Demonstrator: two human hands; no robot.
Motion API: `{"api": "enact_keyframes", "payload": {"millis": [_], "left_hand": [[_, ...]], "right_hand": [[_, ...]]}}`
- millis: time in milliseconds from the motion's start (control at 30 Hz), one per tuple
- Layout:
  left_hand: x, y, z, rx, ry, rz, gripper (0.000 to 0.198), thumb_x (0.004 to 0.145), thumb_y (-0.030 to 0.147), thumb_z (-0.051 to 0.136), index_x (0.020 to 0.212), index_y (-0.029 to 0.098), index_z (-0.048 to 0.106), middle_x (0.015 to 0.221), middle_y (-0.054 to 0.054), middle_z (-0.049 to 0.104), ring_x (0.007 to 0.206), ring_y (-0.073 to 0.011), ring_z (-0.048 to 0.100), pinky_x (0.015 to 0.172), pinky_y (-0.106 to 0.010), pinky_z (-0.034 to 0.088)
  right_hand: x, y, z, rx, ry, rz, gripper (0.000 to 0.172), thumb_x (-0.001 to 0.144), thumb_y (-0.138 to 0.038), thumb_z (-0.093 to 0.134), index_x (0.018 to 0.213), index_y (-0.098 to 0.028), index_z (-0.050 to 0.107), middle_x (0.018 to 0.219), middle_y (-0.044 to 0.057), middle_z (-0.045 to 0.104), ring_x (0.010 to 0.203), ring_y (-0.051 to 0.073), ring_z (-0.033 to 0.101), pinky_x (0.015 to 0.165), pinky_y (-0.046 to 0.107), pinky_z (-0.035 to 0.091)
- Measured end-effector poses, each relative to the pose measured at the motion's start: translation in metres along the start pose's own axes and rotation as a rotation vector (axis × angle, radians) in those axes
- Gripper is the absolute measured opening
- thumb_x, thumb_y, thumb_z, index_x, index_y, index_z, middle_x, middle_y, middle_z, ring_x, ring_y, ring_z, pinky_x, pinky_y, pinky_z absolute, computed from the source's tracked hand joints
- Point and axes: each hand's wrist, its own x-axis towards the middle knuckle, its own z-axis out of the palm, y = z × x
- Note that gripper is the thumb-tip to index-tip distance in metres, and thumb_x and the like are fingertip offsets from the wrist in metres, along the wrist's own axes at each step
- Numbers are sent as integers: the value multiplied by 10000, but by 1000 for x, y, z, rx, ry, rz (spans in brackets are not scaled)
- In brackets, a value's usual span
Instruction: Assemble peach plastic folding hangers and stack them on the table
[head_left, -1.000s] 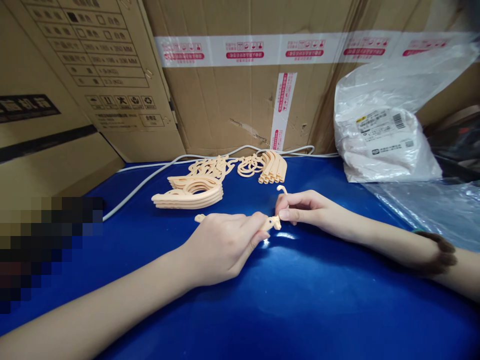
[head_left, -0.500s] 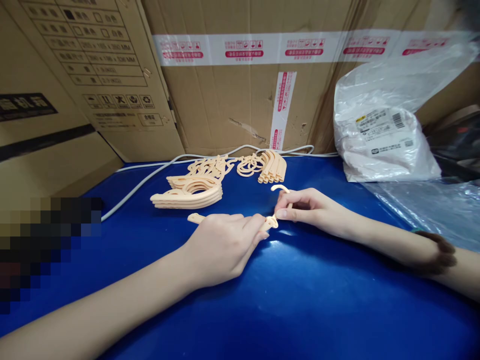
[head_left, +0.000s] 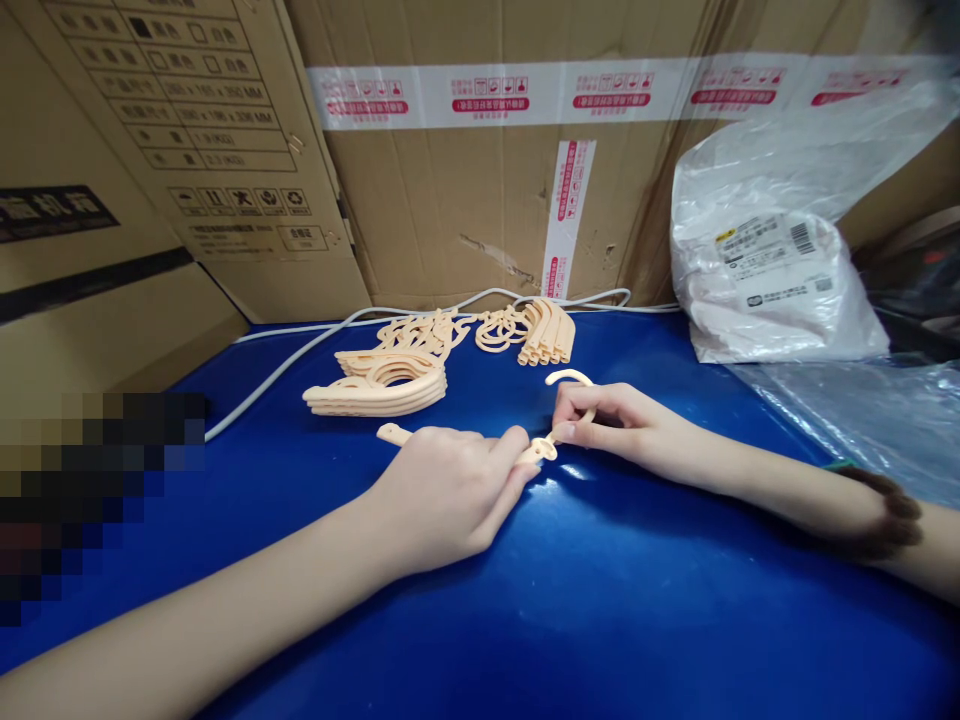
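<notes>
- Far left, I see a cardboard carton [head_left: 262, 235] printed with a ruled table and handling symbols, standing by the blue desk [head_left: 600, 620].
- Just right of it, a white cable [head_left: 279, 377] curves over the desk and runs along its back edge.
- Next comes a stack of curved hanger arms [head_left: 375, 400], beige plastic, lying on the desk behind my left hand.
- Behind that stack I make out a heap of beige hooks [head_left: 420, 335], tangled together.
- My left hand [head_left: 457, 490] has its grip clamped on a beige hanger piece [head_left: 391, 433]; one end sticks out past the knuckles, the other past thumb and forefinger, near the desk's middle.
- Farther back, some ring-like beige parts [head_left: 501, 332] lie beside a bundle of curved beige bars [head_left: 549, 335].
- My right hand [head_left: 615, 415] has thumb and fingers closed on a beige hook [head_left: 568, 377], its curved end showing above the fingers. Its lower end meets the hanger piece; I cannot tell whether they are joined.
- Well to the right, a white plastic bag [head_left: 795, 325] with a printed label stands against the taped cardboard [head_left: 450, 210] behind the desk.
- Far right, clear plastic film [head_left: 862, 405] lies on the desk, and a brown fuzzy band [head_left: 885, 512] circles my right wrist.
</notes>
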Motion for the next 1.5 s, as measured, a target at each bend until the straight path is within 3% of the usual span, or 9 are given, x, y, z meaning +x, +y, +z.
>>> {"api": "enact_keyframes", "payload": {"millis": [267, 533, 733, 1067, 1300, 1500], "left_hand": [[-1, -1, 2, -117, 43, 10, 243, 964, 331, 338, 1077, 183, 494, 671, 5, 670, 577, -169, 654, 478, -241, 321], [0, 1, -2, -64, 92, 76, 208, 965, 284, 364, 1060, 175, 513, 633, 25, 649, 532, -146, 630, 460, -236, 315], [-1, 0, -1, -83, 62, 80, 220, 976, 276, 326, 1061, 185, 507, 659, 24, 665, 553, -148, 646, 462, -233, 328], [1, 2, -2, -91, 1, 13, 243, 979, 327, 307, 1070, 177, 476, 688, -2, 691, 586, -165, 676, 467, -229, 343], [-1, 1, 1, -117, 51, -6, 257, 964, 320, 310, 1037, 184, 516, 679, 1, 671, 573, -178, 655, 468, -252, 314], [0, 5, -17, -316, -86, -169, 211, 957, 294, 351, 994, 202, 538, 735, 3, 650, 650, -177, 629, 542, -259, 363]], "right_hand": [[-1, -5, 1, -11, -24, -7, 238, 897, -332, 529, 728, -168, 557, 709, -19, 517, 654, 113, 441, 599, 249, 324], [-1, -6, 0, 0, -59, 18, 287, 891, -394, 525, 707, -174, 520, 690, -27, 497, 634, 114, 419, 589, 256, 303], [-2, -7, 1, 5, -72, -6, 333, 906, -448, 508, 723, -170, 530, 711, -24, 512, 649, 115, 428, 600, 259, 308], [-4, -5, 2, 26, -80, -22, 244, 918, -356, 517, 770, -169, 567, 755, -14, 545, 684, 116, 455, 616, 251, 328], [-4, -4, 3, 56, -75, -7, 274, 910, -412, 534, 792, -169, 579, 715, -31, 504, 658, 106, 422, 600, 241, 321], [-3, 1, 3, 63, -78, 0, 309, 921, -469, 497, 875, -177, 589, 753, -18, 526, 686, 118, 455, 625, 245, 351]]}}
